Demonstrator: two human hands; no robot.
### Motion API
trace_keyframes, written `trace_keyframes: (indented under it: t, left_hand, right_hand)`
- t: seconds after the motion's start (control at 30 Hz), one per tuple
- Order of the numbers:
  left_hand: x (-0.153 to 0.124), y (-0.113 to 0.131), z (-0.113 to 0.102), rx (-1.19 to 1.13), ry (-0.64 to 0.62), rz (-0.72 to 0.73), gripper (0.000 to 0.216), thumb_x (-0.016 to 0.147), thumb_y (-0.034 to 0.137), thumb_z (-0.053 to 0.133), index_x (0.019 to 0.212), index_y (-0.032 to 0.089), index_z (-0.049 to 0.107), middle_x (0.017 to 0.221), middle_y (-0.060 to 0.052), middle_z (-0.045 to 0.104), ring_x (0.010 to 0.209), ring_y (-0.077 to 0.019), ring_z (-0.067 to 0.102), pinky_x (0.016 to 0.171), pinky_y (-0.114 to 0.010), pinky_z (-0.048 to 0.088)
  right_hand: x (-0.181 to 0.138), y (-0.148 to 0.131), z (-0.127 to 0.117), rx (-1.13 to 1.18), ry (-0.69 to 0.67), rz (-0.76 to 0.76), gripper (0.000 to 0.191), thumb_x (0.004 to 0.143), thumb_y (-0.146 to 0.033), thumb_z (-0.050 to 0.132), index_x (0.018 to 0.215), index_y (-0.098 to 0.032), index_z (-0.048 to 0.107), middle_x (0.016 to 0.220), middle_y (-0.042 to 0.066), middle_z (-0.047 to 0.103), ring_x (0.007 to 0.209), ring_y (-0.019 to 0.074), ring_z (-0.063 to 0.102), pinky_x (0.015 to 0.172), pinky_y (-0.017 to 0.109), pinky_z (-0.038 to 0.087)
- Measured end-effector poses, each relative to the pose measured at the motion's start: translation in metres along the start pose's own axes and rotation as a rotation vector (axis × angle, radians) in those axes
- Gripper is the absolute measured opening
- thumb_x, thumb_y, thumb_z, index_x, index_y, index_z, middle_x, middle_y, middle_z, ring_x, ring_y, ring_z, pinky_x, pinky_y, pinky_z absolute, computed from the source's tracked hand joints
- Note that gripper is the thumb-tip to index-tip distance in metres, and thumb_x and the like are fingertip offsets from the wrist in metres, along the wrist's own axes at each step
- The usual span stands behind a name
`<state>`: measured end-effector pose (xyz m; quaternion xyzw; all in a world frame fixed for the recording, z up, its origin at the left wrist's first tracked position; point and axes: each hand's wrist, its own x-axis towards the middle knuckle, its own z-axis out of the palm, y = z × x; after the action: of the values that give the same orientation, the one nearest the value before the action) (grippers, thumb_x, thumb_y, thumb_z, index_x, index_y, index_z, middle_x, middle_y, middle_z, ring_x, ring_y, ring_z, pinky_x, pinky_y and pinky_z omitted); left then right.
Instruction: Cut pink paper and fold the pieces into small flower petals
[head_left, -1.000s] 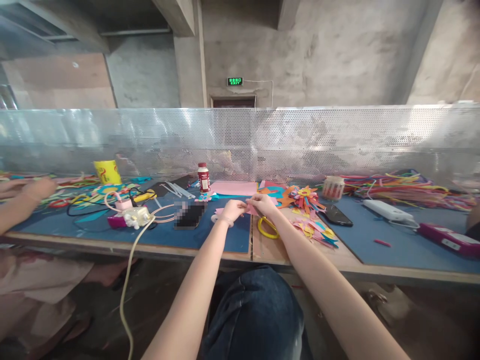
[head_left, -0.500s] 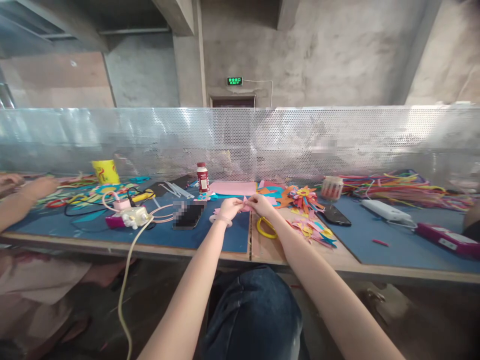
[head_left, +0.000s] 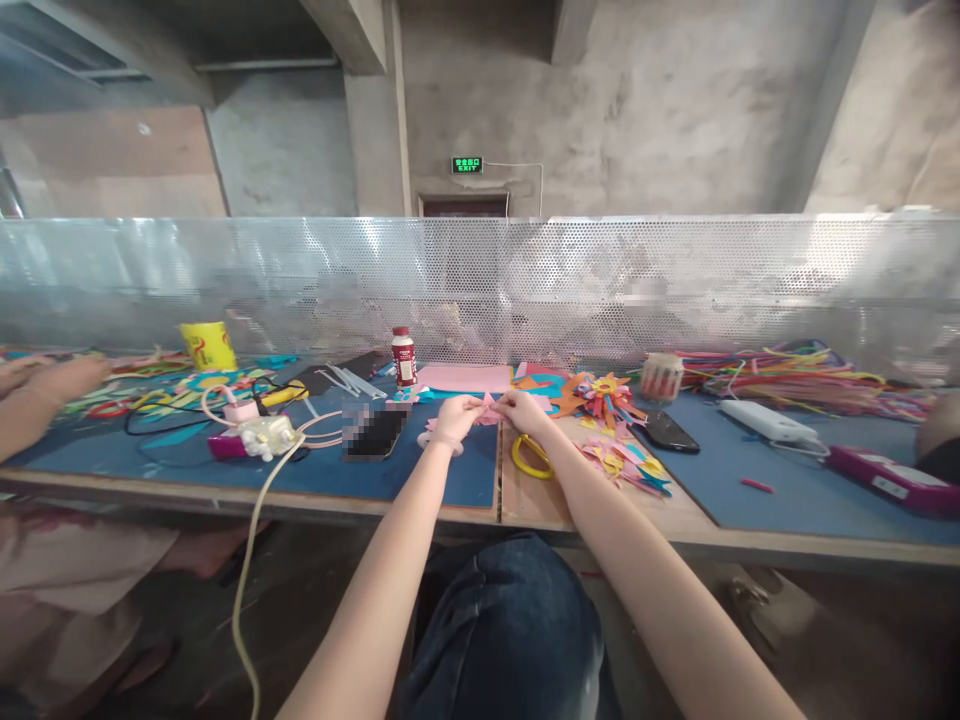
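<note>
Between my two hands is a small pink paper piece [head_left: 489,409] with pointed tips, held just above the blue mat. My left hand [head_left: 457,415] pinches its left side, and a pale band circles that wrist. My right hand [head_left: 521,410] pinches it from the right. The fingertips almost meet, so part of the paper is hidden. Beneath my right forearm, yellow scissor-like handles [head_left: 531,458] lie on the wood. Right of them are paper flower pieces [head_left: 626,465] and a multicoloured paper flower [head_left: 606,398]. Pink paper sheets [head_left: 465,379] lie behind my hands.
A red bottle [head_left: 403,358] and a dark phone [head_left: 376,434] stand left of my hands, near a power strip [head_left: 262,437] with cables. Rightward are another phone [head_left: 670,431], a clear container [head_left: 661,377] and a white power strip [head_left: 772,422]. A co-worker's hands [head_left: 64,385] are at far left.
Both my hands stay pinched on the pink paper, with barely any movement. The view has shifted very slightly. The co-worker's hands at far left have moved a little left.
</note>
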<state>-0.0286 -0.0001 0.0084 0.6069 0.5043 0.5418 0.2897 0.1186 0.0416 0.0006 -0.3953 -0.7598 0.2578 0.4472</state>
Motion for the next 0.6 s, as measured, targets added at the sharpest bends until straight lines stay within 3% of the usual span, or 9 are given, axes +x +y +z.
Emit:
trace_keyframes:
  t: [0.27,0.37,0.47,0.6]
  left_hand:
    - [0.0021,-0.0025,-0.0009,-0.002,0.065,-0.028,0.015,0.065,0.024,0.064,0.075,0.013,0.065,0.066,-0.004,0.066,0.056,-0.0126,0.057,0.049,-0.020,0.043]
    - [0.0034,-0.0026,-0.0020,0.001,0.077,-0.034,0.014,0.065,0.023,0.063,0.074,0.012,0.065,0.066,-0.004,0.066,0.052,-0.0114,0.055,0.048,-0.020,0.043]
    - [0.0051,-0.0032,-0.0035,0.004,0.096,-0.040,0.014,0.065,0.020,0.062,0.076,0.011,0.065,0.068,-0.005,0.066,0.050,-0.0107,0.054,0.047,-0.019,0.042]
    - [0.0054,-0.0042,-0.0038,0.013,0.070,-0.049,0.017,0.069,0.024,0.059,0.080,0.012,0.065,0.072,-0.005,0.066,0.050,-0.0111,0.055,0.041,-0.018,0.038]
  right_hand:
    - [0.0010,0.0051,0.0031,0.027,0.001,0.019,0.018,0.069,-0.032,0.053,0.059,-0.016,0.051,0.049,-0.004,0.047,0.046,0.0094,0.041,0.048,0.022,0.033]
    - [0.0019,0.0054,0.0044,0.020,0.049,0.005,0.017,0.067,-0.032,0.057,0.068,-0.015,0.055,0.059,-0.001,0.053,0.054,0.0111,0.046,0.053,0.023,0.037]
    - [0.0025,0.0045,0.0064,0.009,0.112,-0.061,0.032,0.060,-0.032,0.065,0.087,-0.016,0.057,0.076,0.001,0.057,0.064,0.0122,0.049,0.060,0.024,0.040]
    - [0.0024,0.0033,0.0076,-0.011,0.100,-0.104,0.031,0.059,-0.027,0.067,0.087,-0.016,0.059,0.071,0.000,0.057,0.063,0.0124,0.050,0.062,0.025,0.040]
